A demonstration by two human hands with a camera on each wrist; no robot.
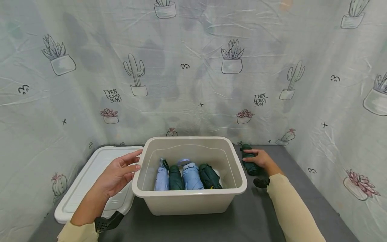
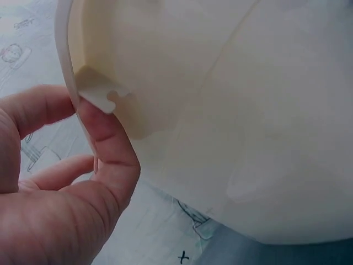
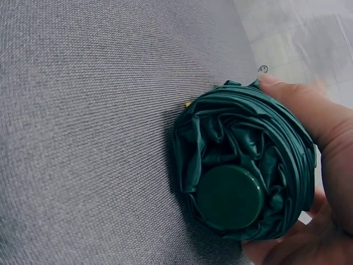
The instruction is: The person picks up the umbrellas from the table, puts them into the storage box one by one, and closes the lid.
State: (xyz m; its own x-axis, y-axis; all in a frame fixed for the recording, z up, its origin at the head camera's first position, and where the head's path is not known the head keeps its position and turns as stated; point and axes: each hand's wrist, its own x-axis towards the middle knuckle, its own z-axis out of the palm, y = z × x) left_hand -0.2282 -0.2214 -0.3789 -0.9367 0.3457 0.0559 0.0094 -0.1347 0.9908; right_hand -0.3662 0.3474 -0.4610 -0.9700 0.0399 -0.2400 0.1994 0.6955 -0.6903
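Note:
A cream plastic storage bin (image 1: 190,205) stands on the grey table. Lined up side by side inside are several folded umbrellas: a pale lilac-blue umbrella (image 1: 162,179), a dark green umbrella (image 1: 176,178), a light blue umbrella (image 1: 192,176) and another dark green umbrella (image 1: 209,176). My left hand (image 1: 113,176) holds the bin's left rim, a digit tucked under the lip in the left wrist view. To the right of the bin, my right hand (image 1: 263,159) grips a folded green umbrella (image 3: 242,165) lying on the table, thumb on one side and fingers around the other.
A white lid (image 1: 90,178) lies flat left of the bin, partly behind my left forearm. A curtain printed with cacti (image 1: 187,84) hangs around the back and both sides of the grey table (image 1: 187,228).

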